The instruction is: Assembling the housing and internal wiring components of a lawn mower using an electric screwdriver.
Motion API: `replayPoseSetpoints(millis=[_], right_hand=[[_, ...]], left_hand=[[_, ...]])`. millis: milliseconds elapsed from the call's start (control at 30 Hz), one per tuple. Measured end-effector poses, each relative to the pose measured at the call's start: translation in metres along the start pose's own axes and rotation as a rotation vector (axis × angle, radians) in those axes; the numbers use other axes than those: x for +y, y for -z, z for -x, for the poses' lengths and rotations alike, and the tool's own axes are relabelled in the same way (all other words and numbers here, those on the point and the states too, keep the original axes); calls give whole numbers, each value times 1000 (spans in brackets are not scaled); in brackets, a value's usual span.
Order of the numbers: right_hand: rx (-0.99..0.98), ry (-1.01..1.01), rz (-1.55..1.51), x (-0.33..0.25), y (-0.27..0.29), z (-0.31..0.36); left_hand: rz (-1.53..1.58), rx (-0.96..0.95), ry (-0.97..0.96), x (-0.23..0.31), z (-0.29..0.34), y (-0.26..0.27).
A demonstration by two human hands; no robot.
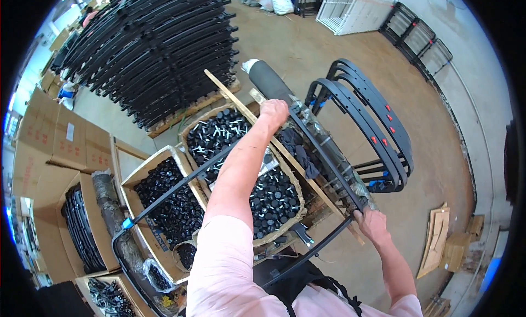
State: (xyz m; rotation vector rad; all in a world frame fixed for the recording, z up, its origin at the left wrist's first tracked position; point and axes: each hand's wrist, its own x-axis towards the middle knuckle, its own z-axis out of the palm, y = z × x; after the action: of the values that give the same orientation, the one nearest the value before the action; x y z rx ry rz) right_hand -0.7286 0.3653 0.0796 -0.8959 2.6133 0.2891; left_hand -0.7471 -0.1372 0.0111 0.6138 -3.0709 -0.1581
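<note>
A black metal tube frame is held out over the bins, with a light blue piece on its left side tube. Around its far corner my left hand is closed in a grip. My right hand grips the near right corner, where another tube runs back toward my body. Under my left forearm, a carton of black caps with metal studs and a carton of small black plastic parts are partly covered. A wooden strip lies across the cartons' right side, beside a wrapped grey roll.
Stacked black curved frames rise on a pallet at far left. Several black curved frames with red pieces stand on the floor at right. White racks lean by the wall. Cardboard boxes crowd the left side.
</note>
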Motion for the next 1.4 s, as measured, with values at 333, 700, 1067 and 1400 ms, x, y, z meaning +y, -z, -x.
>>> replayPoseSetpoints(millis=[333, 700, 1067, 1400], right_hand=[[-196, 139, 200, 3, 14, 6], [81, 344, 64, 17, -2, -3], [-104, 418, 95, 40, -13, -40], [716, 746, 296, 89, -84, -88]], left_hand=[[174, 228, 156, -3, 46, 0], [509, 585, 370, -41, 318, 13], [453, 726, 1404, -11, 709, 37], [240, 1496, 1790, -116, 938, 46]])
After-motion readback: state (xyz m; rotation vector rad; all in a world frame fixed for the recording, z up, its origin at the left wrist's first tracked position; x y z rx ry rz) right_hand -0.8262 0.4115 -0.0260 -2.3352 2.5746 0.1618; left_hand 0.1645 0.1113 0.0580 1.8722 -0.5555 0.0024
